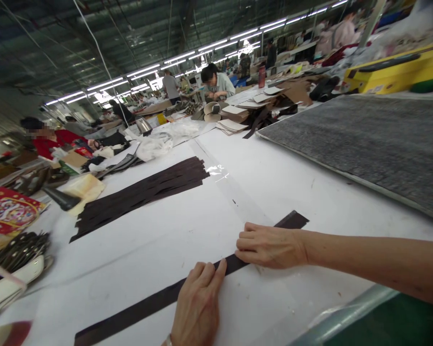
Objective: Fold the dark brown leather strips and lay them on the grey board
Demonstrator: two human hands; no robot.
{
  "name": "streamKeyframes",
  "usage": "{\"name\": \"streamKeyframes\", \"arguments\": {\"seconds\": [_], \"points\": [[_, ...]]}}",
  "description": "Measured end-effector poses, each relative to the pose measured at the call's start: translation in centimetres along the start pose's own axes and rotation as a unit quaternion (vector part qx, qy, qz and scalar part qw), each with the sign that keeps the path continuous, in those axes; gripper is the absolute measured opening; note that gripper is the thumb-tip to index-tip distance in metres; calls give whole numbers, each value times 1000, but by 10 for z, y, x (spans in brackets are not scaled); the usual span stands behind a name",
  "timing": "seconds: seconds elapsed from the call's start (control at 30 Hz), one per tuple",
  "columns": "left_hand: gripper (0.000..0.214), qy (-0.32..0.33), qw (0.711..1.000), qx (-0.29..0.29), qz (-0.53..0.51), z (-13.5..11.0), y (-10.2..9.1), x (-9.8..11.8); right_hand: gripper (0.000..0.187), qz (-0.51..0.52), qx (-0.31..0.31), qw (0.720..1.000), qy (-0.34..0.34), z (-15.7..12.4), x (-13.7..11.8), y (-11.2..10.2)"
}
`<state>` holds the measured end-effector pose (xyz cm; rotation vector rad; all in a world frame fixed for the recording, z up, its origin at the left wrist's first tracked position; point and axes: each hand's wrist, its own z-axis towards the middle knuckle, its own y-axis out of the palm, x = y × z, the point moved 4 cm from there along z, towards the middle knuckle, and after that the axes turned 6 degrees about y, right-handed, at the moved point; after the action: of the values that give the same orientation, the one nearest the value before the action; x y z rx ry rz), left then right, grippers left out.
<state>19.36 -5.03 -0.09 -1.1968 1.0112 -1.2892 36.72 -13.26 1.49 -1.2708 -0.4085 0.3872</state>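
Closest to the camera is the left hand (200, 305), with its fingers stretched out and the tips down on a long dark brown strip (234, 263). It looks open, not closed round anything, though its thumb is hidden. Just beyond it, the right hand (265, 245) lies over the same strip with its fingers bent. I cannot tell if it pinches the strip or only presses on it.

The strip lies flat on a white table (130, 262), under both hands. It runs on a slant, from low on the left up to the right. A long bit sticks out past the left hand, and only a short bit past the right hand.

Further out, well apart from the hands, is a pile of dark strips (144, 194) that slants much the same way. On the far left is a red packet (12, 211) with a picture on it. On the right, behind a big grey board (375, 144), is a yellow box (393, 72). What is inside the packet and the box is hidden.
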Motion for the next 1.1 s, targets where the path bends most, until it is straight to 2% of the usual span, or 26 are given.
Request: {"name": "streamKeyframes", "arguments": {"seconds": [0.3,0.6,0.8,0.93,1.03,1.1], "points": [[71,-22,996,-51,70,13,0,6,17,-10,-20,1000,9,-18,8,-8],[72,-4,992,-30,124,18,-1,12,20,-19,-23,999,29,-42,16,-17],[50,-6,999,-5,49,33,-4,14,21,-26,-36,998,44,-58,20,-23],[49,9,999,23,-38,60,-6,32,22,-42,-36,998,42,-62,20,-22],[50,37,995,-6,-88,78,2,50,21,-51,-33,997,39,-62,19,-21],[46,31,994,-24,-98,84,8,56,20,-53,-34,997,39,-63,19,-20]]}}
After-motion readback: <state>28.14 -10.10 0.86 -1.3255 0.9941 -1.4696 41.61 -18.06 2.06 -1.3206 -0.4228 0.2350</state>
